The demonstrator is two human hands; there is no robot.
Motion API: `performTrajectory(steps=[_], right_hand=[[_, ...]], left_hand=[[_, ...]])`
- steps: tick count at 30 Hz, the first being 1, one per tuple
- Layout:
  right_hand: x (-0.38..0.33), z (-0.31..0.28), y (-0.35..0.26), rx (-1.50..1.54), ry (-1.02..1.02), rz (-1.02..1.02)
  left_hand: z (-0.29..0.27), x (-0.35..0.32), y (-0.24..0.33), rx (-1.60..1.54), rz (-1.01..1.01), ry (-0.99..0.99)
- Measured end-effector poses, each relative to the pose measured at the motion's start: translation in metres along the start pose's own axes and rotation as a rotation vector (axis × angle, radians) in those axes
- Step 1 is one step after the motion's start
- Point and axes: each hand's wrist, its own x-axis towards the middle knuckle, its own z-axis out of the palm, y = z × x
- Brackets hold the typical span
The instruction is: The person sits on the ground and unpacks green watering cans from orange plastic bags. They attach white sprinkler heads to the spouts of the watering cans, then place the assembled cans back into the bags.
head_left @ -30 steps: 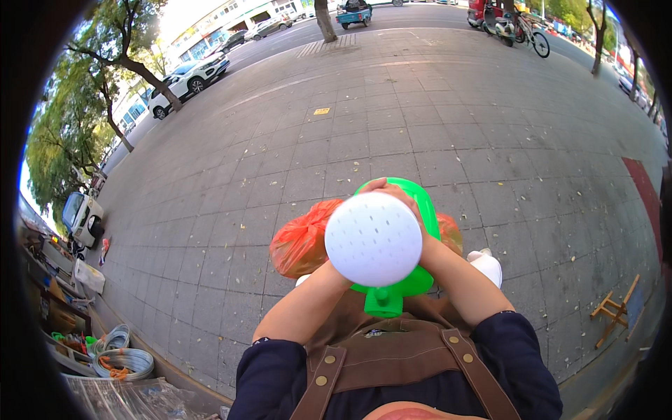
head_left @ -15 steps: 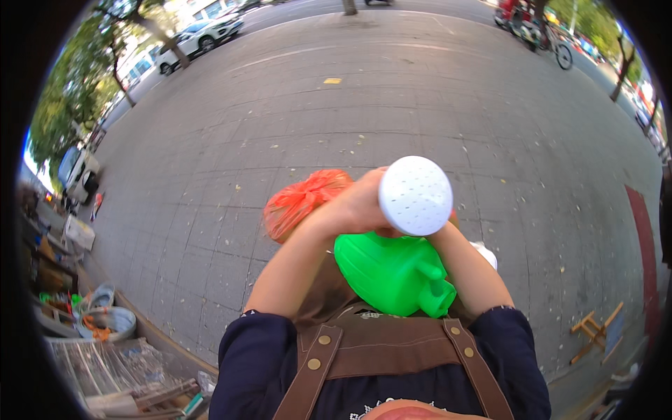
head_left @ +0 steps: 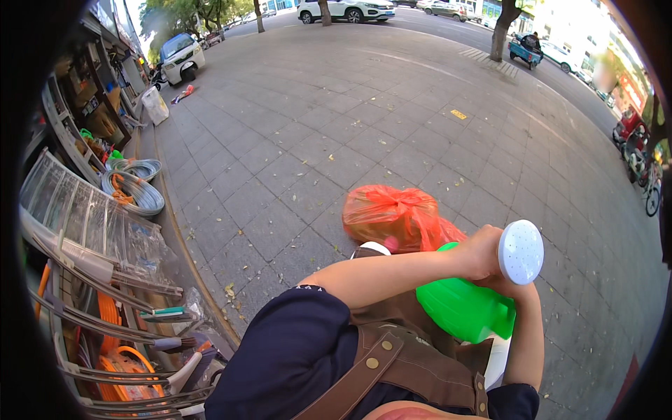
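Observation:
A green plastic watering can [head_left: 465, 311] lies tilted over my lap, in front of the brown apron. Its white sprinkler head [head_left: 521, 252], a round disc with small holes, faces up. My left hand [head_left: 481, 250] is closed around the part just behind this disc. Below it my right hand [head_left: 505, 285] comes up from the right side and seems to grip the can near its spout. The sprinkler head and the left hand hide most of the right fingers. The spout itself is covered by my hands.
An orange-red plastic bag [head_left: 392, 213] with something brownish inside sits on the paving ahead. At left, coiled hoses [head_left: 133, 185] and metal racks wrapped in clear plastic [head_left: 94, 210] line a kerb. A white vehicle [head_left: 183, 56] stands farther off, and the road runs beyond.
My view has swung to the left, bringing the shopfront goods in and shifting my hands and the can rightward in the picture. The left hand keeps its hold behind the sprinkler head.

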Motion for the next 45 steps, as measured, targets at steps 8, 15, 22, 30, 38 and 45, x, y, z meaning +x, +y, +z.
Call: performTrajectory(steps=[8, 15, 22, 30, 38, 45], right_hand=[[-0.005, 0.097, 0.023, 0.023, 0.982, -0.025], [-0.04, 0.027, 0.022, 0.525, 0.305, -0.04], [-0.01, 0.057, -0.018, 0.126, 0.749, -0.107], [-0.004, 0.053, -0.027, 0.373, 0.913, -0.119], [-0.014, 0.038, -0.034, 0.265, 0.77, -0.17], [-0.015, 0.044, -0.041, 0.213, 0.805, -0.167]], left_hand=[[0.047, -0.003, -0.02, -0.2, 0.113, 0.402], [0.004, 0.025, -0.026, -0.233, -0.1, -0.368], [-0.009, 0.023, -0.052, -0.401, 0.149, -0.439], [0.031, 0.019, -0.002, -0.562, -0.077, 0.157], [-0.003, 0.032, -0.026, -0.682, 0.136, -0.35], [-0.013, 0.03, -0.023, -0.488, 0.111, -0.443]])
